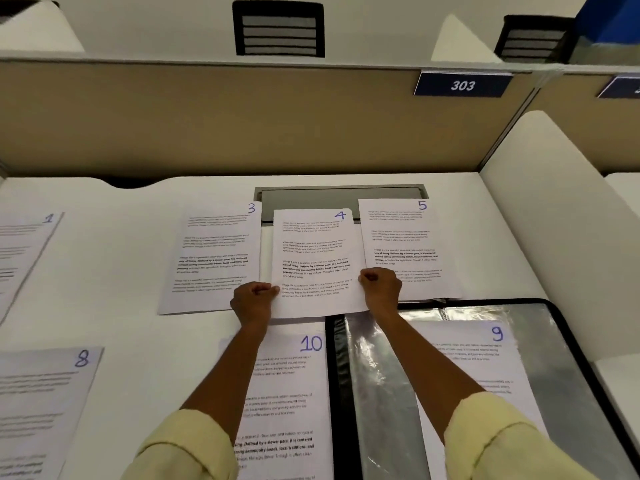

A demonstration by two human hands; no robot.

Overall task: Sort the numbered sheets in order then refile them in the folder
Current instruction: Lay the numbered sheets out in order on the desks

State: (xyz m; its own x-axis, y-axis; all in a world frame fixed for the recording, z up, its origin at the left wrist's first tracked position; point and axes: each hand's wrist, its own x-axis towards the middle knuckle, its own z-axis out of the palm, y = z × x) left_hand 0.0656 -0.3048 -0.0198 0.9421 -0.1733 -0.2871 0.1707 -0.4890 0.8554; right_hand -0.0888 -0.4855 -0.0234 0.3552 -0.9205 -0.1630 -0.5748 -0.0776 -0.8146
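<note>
Holding sheet 4 (313, 261) at both lower corners.
Our left hand (254, 299) and right hand (381, 285) each pinch it.

open-plan office, cubicle desk (138, 327) w/ tan partition (207, 116), numbered plate "303" (462, 85), mesh chair backs (278, 29) beyond divider

Both hands gripped the sheet marked 4 (317, 261). Sheets 3 (214, 258) and 5 (405, 244) flanked it; 10 (291, 393), 9 (485, 368), 8 (41, 403), 1 (24, 244) lay nearer or leftward. A partition plate (462, 84) beyond read 303.
</note>
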